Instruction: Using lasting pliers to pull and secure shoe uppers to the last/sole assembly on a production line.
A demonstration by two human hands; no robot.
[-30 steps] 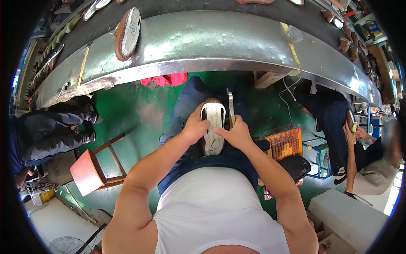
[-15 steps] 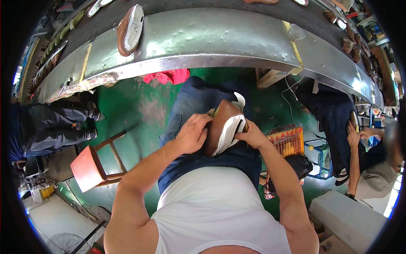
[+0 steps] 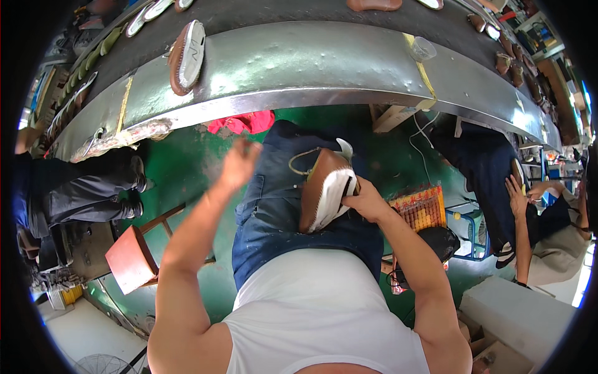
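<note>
A brown shoe [image 3: 321, 184] with a white sole side and stitching along the seam lies tilted over my lap. My right hand [image 3: 367, 201] is closed on its right side, fingers gripping the white part. A white tongue-like strip [image 3: 344, 148] sticks up at its far end. From the shoe's left side a pale lace or cord [image 3: 291, 163] curves out in a loop. My left hand [image 3: 241, 163] is raised to the left, apart from the shoe. Its fingers look curled together but are blurred; whatever they may hold is too small to make out.
A metal-edged bench [image 3: 280, 59] runs across the front, bearing another brown-and-white shoe [image 3: 187, 57] and a clear cup [image 3: 423, 48]. A red cloth [image 3: 242, 121] lies below it. An orange-seated stool [image 3: 131, 258] stands left. Co-workers are at both sides; one person's hand [image 3: 516, 196] touches a shoe.
My left hand has left the shoe and swung up and to the left. The cord loop now shows beside the shoe. My right hand keeps its grip.
</note>
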